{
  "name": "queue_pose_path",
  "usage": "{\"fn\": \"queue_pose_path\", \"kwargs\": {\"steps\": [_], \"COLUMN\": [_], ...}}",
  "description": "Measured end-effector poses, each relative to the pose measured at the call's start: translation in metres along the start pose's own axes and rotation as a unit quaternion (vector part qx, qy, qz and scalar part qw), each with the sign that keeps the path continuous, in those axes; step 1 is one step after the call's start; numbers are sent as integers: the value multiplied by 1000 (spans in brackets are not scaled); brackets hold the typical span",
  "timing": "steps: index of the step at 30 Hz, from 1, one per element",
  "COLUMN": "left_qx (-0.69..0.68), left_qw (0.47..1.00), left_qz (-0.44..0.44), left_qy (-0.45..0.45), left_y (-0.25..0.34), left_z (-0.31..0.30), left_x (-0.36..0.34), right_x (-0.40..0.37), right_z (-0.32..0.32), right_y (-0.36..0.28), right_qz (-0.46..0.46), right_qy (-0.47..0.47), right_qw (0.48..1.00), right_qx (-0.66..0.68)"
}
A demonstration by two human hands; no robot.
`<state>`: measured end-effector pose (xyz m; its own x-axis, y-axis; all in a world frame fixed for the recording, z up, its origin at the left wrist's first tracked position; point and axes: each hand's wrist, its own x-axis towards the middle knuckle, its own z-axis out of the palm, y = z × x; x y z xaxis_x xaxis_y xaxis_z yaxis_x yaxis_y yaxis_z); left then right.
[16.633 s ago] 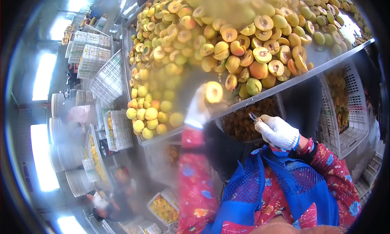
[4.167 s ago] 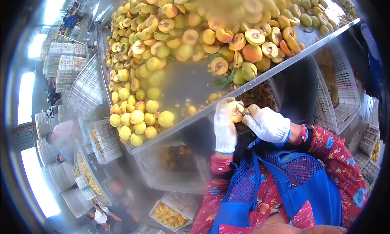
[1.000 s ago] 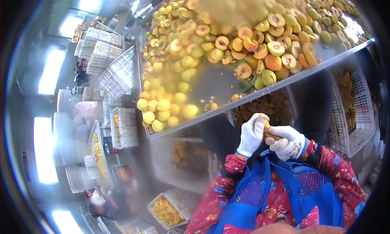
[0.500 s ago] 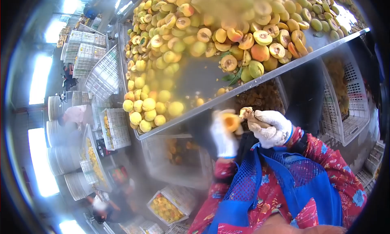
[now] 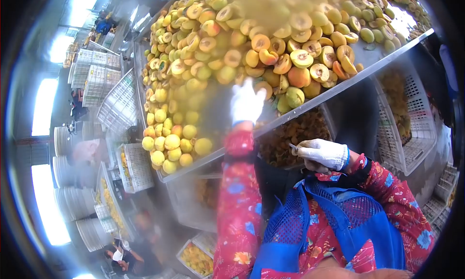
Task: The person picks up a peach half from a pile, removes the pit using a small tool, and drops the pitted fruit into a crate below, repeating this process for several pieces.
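Note:
My left hand point(image 5: 247, 103), in a white glove, stretches over the metal sorting table with its fingers apart and slightly blurred. A halved peach point(image 5: 264, 89) lies just beyond its fingers, at the edge of a heap of cut peaches point(image 5: 301, 59). I cannot make out anything held in it. Close to my body, below the table's edge, my right hand point(image 5: 320, 154) is closed in its white glove. From its fingers pokes the small metallic tip of a pitting tool point(image 5: 293, 148); the rest of the tool is hidden.
Smooth, pale yellow peaches point(image 5: 172, 142) gather at the table's left corner. Under the metal rim point(image 5: 356, 79) sits a crate of brown scraps point(image 5: 302, 133). A white crate point(image 5: 419, 148) stands to the right, another crate of fruit point(image 5: 196, 259) lower left. People work in the left background.
My left hand has moved from beside my right hand up and over the table, and the peach half it held is gone from it. My right hand has lowered slightly.

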<state>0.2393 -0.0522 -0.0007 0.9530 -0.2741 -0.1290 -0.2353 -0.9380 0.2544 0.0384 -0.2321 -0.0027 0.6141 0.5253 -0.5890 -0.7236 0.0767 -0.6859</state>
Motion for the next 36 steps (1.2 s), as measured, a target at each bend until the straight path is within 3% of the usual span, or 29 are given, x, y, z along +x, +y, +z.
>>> {"fn": "queue_pose_path", "kwargs": {"steps": [3, 5, 6, 7, 8, 9, 10, 12, 13, 16, 19, 22, 23, 26, 28, 30, 32, 35, 36], "left_qx": [-161, -306, -375, -531, -598, -661, -720, -737, -730, -814, -787, -600, -579, -634, -562, -460, -475, -518, -516], "left_qw": [982, 939, 905, 829, 780, 725, 665, 644, 664, 548, 600, 799, 815, 768, 823, 881, 871, 851, 852], "left_qz": [50, -56, -112, -96, -107, -117, -124, -114, -78, -135, -105, -38, -18, -86, -73, -51, -53, -56, -61], "left_qy": [-88, -145, -169, -147, -151, -154, -155, -173, -142, -136, -94, -20, -9, -26, 32, 100, 110, 72, 58], "left_y": [-1, -2, -5, -11, -14, -10, -7, -5, -2, 4, 16, 10, 13, 22, 28, 36, 38, 34, 33], "left_z": [8, 2, -1, 1, 3, -1, -4, -5, -2, 17, 12, 17, 17, 17, 24, 28, 33, 40, 39], "left_x": [15, 1, -11, -25, -41, -58, -71, -93, -106, -129, -147, -152, -155, -162, -167, -173, -177, -178, -177], "right_x": [-17, -21, -20, -18, -15, -21, -16, -9, -9, -15, -12, -6, -5, -14, -16, -15, -15, -11, -11], "right_z": [-2, 1, 1, 2, 4, 12, 16, 26, 31, 48, 50, 47, 47, 55, 58, 58, 51, 38, 38], "right_y": [-6, -6, -6, -8, -10, -25, -24, -24, -29, -40, -29, -13, -10, -23, -23, -21, -19, -3, -2], "right_qz": [-39, -79, -80, -82, -82, -89, -169, -279, -308, -168, -163, -197, -224, -182, -172, -106, 25, 22, 27], "right_qy": [-2, 15, 27, 38, 48, 63, 94, 153, 189, 216, 228, 193, 182, 138, 122, 91, 38, -60, -45], "right_qw": [997, 991, 992, 993, 994, 994, 976, 908, 867, 920, 895, 888, 881, 920, 941, 980, 998, 979, 983], "right_qx": [66, 108, 92, 75, 60, -3, -102, -272, -343, -282, -347, -369, -374, -317, -264, -141, 47, 194, 176]}}
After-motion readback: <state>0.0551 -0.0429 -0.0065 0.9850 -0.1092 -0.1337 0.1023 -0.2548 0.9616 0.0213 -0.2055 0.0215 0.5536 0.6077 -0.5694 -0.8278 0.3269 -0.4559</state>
